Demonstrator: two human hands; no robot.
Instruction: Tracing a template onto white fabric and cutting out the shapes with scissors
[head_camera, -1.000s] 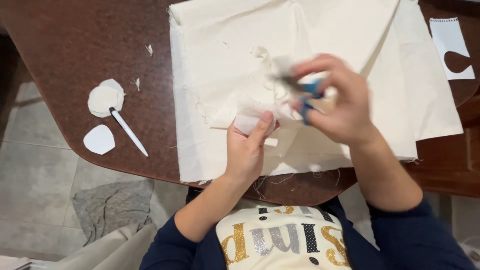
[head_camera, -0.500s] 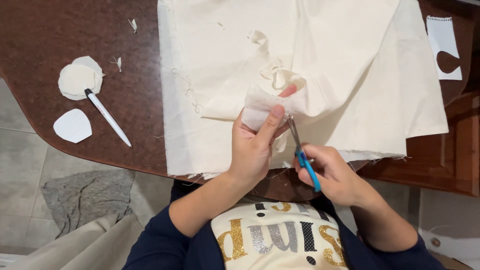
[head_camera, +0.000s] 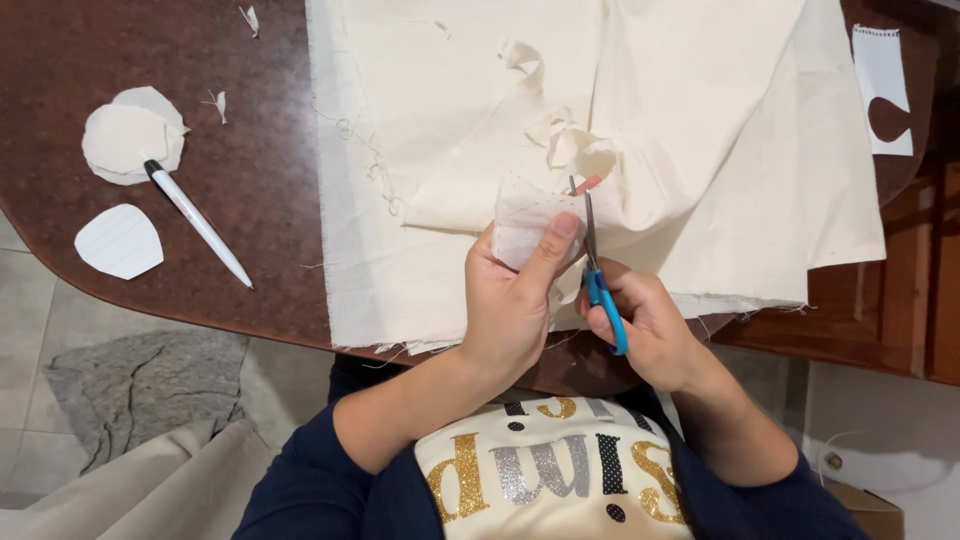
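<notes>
Cream fabric patch (head_camera: 527, 225), dotted along its edge, is sitting pinched in my left hand (head_camera: 515, 300) while my right hand (head_camera: 645, 325) is gripping blue-handled scissors (head_camera: 598, 270).

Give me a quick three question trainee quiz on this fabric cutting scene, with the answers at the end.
1. True or false: the right hand holds the blue-handled scissors.
2. What does the left hand pinch? A) the pen B) a marked fabric piece C) a paper cut-out
3. Fill in: the white pen lies on the dark ____ table, its tip on a round fabric cut-out.

Key: 1 true; 2 B, the fabric piece; 3 wooden.
</notes>
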